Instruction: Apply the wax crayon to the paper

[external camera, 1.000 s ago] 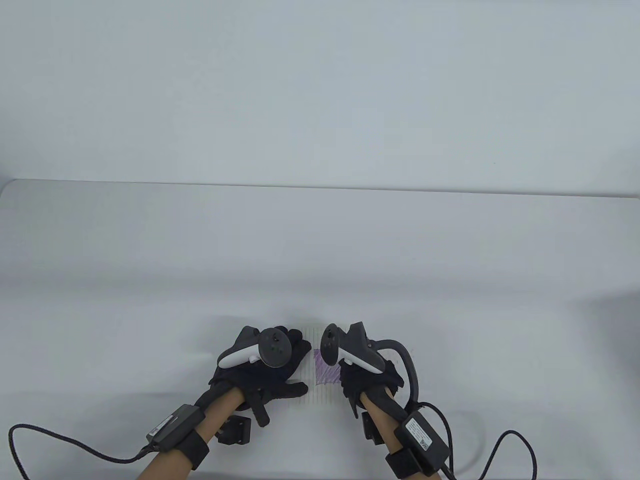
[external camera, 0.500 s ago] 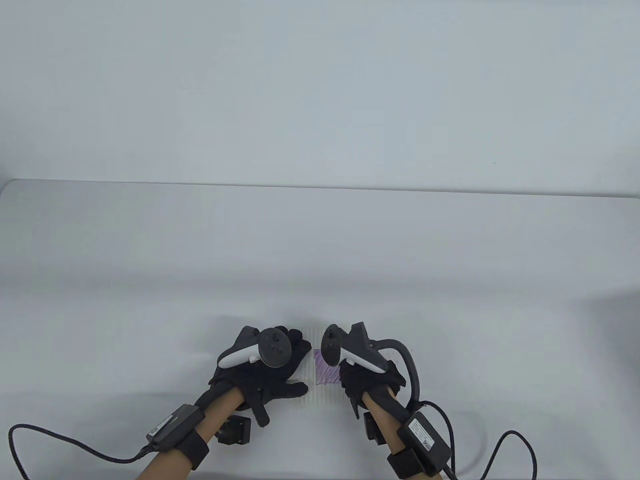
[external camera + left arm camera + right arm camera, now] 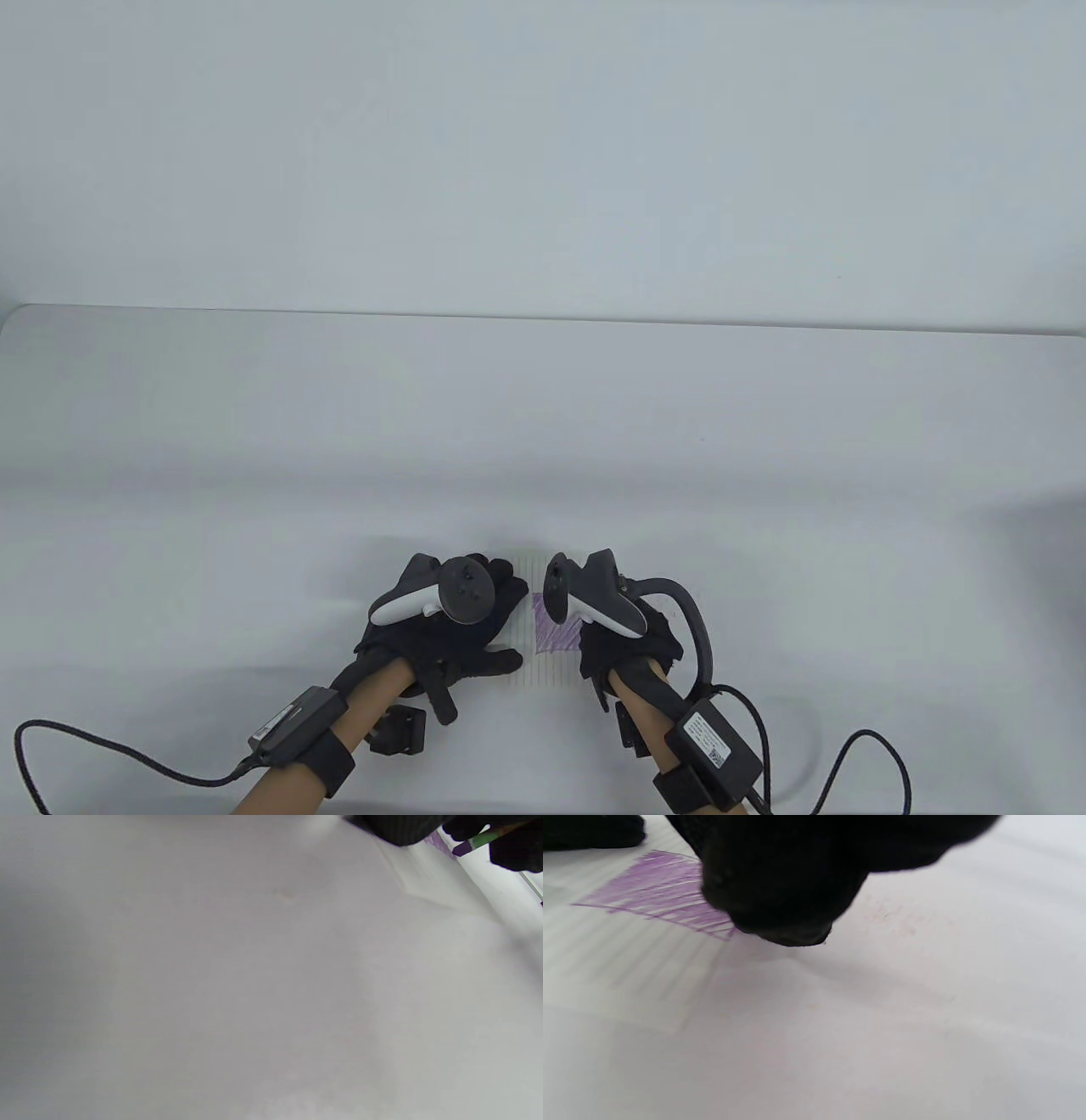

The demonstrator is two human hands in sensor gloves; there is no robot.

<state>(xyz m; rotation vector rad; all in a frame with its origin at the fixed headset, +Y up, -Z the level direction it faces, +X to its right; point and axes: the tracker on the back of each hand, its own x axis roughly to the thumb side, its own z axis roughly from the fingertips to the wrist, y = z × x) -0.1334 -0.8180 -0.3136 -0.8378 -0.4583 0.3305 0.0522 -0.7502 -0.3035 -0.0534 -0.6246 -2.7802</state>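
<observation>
A small lined sheet of paper [image 3: 543, 671] lies near the table's front edge, with a purple scribbled patch [image 3: 556, 635] on it. My left hand [image 3: 475, 632] rests flat on the paper's left part, fingers spread. My right hand [image 3: 624, 649] is curled over the patch's right side. In the left wrist view it grips a crayon [image 3: 473, 842] with a green wrapper and a purple tip, pointing down at the paper. The right wrist view shows the patch [image 3: 657, 891] beside my gloved right hand [image 3: 780, 878], which hides the crayon there.
Cables loop over the table from both wrists, on the left [image 3: 85, 751] and on the right [image 3: 874, 755]. The white table's far edge [image 3: 543, 316] runs across the middle of the table view.
My right hand has tilted a little to the left over the purple patch. My left hand and the paper have not moved.
</observation>
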